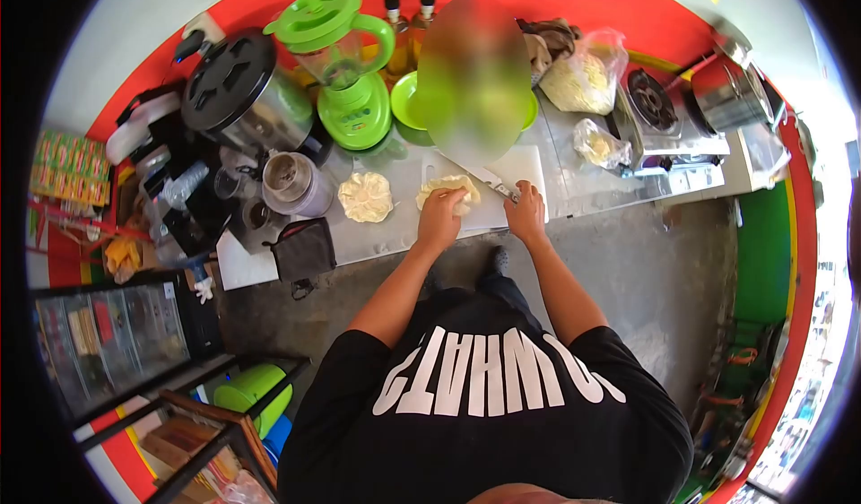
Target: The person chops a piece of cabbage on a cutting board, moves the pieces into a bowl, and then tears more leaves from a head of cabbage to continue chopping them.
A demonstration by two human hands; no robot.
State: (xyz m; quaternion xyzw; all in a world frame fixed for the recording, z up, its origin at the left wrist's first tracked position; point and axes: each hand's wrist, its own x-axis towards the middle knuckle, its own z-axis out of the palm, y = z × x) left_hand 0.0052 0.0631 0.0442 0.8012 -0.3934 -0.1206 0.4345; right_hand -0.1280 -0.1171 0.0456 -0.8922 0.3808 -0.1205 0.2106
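Observation:
On the white cutting board (pixel 531 165) lies a pale, ruffled vegetable piece (pixel 437 187) that looks like cabbage. My left hand (pixel 441 217) is closed over its near right side, fingers curled on top. My right hand (pixel 526 212) is wrapped around the handle of a kitchen knife (pixel 482 175). The blade slants up and left across the board, its tip behind the vegetable. Left of the board, a second pale, ruffled vegetable piece (pixel 366 197) sits directly on the metal counter (pixel 359 242).
Behind the board stands a green bowl (pixel 407 100), partly covered by a blurred patch. A green blender (pixel 352 109) and a large black-lidded container (pixel 238 82) stand left. To the right are a plastic bag of pale shreds (pixel 581 82), a smaller bag (pixel 599 145) and a gas stove (pixel 659 114).

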